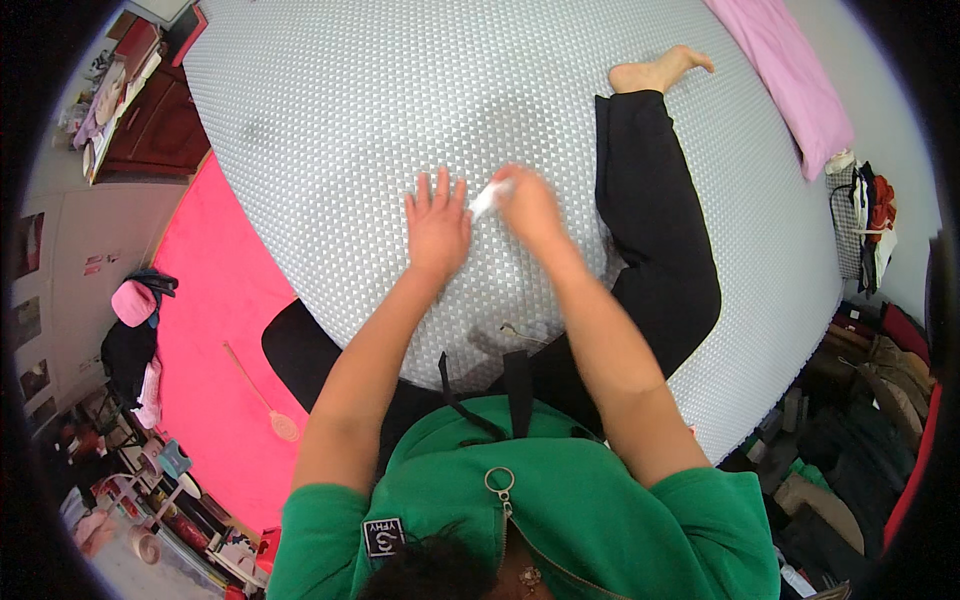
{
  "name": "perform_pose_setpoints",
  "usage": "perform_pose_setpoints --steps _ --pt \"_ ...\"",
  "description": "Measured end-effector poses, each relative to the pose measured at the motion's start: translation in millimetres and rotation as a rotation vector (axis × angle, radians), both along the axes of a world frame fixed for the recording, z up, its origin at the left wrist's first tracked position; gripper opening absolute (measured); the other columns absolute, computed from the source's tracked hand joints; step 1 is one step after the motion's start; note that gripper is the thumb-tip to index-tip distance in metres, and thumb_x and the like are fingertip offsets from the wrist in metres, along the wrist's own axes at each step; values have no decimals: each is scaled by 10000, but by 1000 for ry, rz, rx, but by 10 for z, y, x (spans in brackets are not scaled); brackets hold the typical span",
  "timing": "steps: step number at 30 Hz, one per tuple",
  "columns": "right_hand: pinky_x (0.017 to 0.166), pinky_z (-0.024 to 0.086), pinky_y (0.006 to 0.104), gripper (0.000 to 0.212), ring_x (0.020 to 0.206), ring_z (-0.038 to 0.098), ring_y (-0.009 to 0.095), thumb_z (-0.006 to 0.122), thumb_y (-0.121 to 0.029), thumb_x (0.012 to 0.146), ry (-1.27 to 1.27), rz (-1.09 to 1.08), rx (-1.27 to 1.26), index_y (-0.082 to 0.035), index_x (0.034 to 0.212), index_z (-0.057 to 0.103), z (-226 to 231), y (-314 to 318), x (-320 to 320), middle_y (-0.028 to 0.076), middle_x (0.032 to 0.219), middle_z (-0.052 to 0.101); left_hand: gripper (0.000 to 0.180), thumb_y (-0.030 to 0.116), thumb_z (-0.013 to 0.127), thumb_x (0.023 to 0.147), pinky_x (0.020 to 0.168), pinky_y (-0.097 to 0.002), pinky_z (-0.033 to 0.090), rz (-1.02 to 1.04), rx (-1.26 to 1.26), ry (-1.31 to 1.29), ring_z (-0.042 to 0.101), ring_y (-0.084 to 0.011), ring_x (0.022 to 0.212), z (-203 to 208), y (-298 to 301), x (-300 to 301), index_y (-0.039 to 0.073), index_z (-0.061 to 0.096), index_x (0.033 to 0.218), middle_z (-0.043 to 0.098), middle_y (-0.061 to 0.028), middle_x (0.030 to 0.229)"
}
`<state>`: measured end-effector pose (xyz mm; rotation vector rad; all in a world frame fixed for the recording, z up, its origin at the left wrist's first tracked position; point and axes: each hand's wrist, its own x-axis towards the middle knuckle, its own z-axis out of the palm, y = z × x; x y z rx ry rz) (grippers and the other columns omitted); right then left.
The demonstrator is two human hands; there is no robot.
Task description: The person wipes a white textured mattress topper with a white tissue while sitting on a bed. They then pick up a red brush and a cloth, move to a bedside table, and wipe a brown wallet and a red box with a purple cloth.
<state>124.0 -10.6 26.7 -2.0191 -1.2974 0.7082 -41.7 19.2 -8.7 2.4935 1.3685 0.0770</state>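
The pink floor (215, 320) lies at far left beyond the curving edge of the grey patterned bed (330, 120), whose surface stretches well ahead of both hands, and on it the left hand (438, 225) lies flat, fingers spread. Just right of its thumb—touching or not, I cannot tell—a blurred white object (487, 202) slants up into the pinched fingers of the right hand (528, 205), with the black-trousered leg (660, 200) bounding the room farther right.

Head-worn fisheye view, facing down, close
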Motion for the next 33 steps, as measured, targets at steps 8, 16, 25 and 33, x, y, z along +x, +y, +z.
perform_pose_setpoints --steps 8,16,25,33 --pt "900 500 455 189 1006 610 355 654 -61 829 -418 62 176 -55 1011 706 -464 150 173 154 1026 671 624 294 593 969 1218 -587 205 -350 -114 -94 236 -391 1511 121 -833 -297 134 401 1541 303 -96 1640" --pt "906 505 436 188 1012 650 362 624 -109 861 3 160 160 -61 1037 673 -159 -85 -142 173 1048 686 531 107 631 889 1195 -516 313 -325 -170 -284 366 -396 1445 183 -1056 -911 39 533 1406 393 -187 1563" --pt "562 548 299 203 732 627 181 437 -162 996 519 -140 439 -57 1076 591 1138 -461 859 92 922 629 406 45 615 865 1120 -467 414 -16 -33 -510 508 -412 1310 196 -1297 -1532 9 640 1268 538 -228 1425" --pt "556 492 334 287 688 598 216 475 -275 1018 728 -501 636 -24 1079 598 994 -570 2435 124 863 620 335 38 630 862 1073 -448 456 171 112 -554 574 -396 1235 436 -1369 -2198 51 704 1189 605 -207 1363"
